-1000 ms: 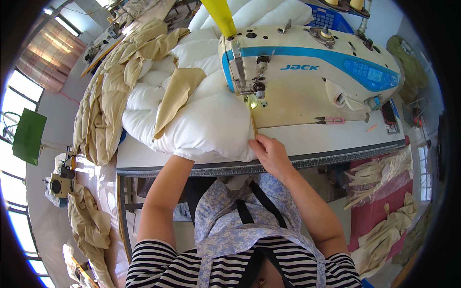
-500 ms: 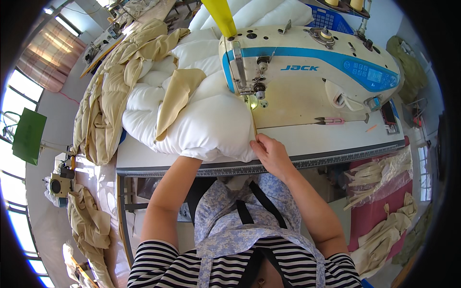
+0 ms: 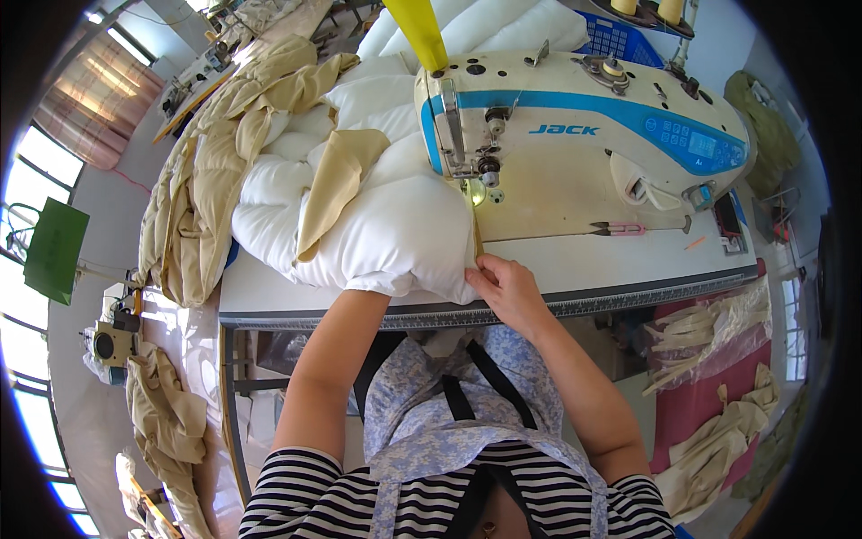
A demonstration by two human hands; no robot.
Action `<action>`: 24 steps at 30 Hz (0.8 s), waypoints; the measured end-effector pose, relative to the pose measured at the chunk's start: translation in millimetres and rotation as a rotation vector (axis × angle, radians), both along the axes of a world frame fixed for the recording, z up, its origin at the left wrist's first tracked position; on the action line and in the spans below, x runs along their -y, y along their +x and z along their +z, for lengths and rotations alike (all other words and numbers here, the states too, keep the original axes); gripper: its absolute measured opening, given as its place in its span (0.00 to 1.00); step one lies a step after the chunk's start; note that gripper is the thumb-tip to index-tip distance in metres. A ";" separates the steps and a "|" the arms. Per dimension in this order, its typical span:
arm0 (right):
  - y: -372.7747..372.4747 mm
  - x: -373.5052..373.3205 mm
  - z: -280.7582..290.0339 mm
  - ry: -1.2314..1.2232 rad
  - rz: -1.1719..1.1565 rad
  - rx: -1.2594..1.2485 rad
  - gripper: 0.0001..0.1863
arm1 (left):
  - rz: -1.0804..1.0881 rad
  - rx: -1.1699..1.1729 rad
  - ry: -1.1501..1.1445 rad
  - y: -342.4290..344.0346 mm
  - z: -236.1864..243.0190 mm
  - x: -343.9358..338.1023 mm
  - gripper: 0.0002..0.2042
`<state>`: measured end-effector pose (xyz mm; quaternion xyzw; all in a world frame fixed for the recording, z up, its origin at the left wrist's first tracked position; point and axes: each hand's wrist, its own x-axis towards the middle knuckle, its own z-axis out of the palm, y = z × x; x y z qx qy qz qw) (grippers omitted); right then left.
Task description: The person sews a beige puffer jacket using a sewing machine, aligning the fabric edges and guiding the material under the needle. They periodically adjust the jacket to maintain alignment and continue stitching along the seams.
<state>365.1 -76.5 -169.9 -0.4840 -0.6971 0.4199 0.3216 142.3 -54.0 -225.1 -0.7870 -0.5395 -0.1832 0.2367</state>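
My right hand pinches the tan strip edge of a white padded piece just in front of the sewing machine's needle area. My left hand disappears under the padding's front fold, with only the wrist and forearm showing; its fingers are hidden. A loose tan fabric flap lies on the padding. The cream and blue sewing machine stands above and right of my hands. Pink-handled thread snips lie on the machine bed, right of the right hand.
Beige padded fabric heaps at left. The white table has a ruler along its front edge. A blue basket and thread spools sit behind the machine. Other machines stand at left. Bagged fabric lies at lower right.
My left forearm has shifted to the right, with the fold of padding over its hand moving along. My right hand stays nearly in place on the edge.
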 end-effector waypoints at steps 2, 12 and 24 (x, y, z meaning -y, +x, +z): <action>1.0 -1.0 -1.0 0.004 0.007 -0.016 0.16 | -0.004 -0.002 0.008 -1.1 0.7 0.2 0.15; -0.3 1.2 -8.4 0.003 0.017 -0.108 0.17 | -0.007 -0.006 0.019 2.5 4.4 -34.2 0.15; 4.7 1.4 0.1 -0.066 0.060 -0.089 0.15 | 0.004 -0.106 -0.102 -66.3 38.6 47.9 0.15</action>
